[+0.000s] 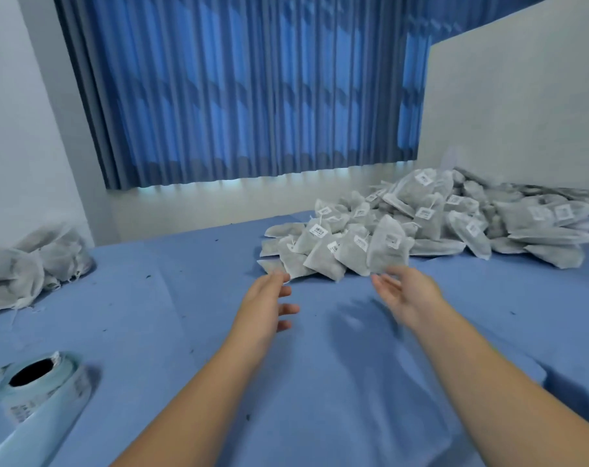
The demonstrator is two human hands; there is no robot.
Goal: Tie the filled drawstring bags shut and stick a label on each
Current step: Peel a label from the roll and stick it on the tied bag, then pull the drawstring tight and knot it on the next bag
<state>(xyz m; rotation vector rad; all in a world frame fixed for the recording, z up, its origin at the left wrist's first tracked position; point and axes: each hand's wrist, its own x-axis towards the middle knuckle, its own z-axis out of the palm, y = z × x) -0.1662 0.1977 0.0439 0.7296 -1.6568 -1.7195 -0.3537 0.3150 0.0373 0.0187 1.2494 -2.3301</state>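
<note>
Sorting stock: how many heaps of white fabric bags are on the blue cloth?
2. A heap of labelled white fabric drawstring bags lies far right; a heap without visible labels sits at the left edge. Others may lie off-frame.

One left hand [268,299], one right hand [406,293], one label roll [62,382], one large bag-heap [421,227], one small bag-heap [23,267]

Matt white fabric bags [387,244]; blue cloth table cover [171,298].
</note>
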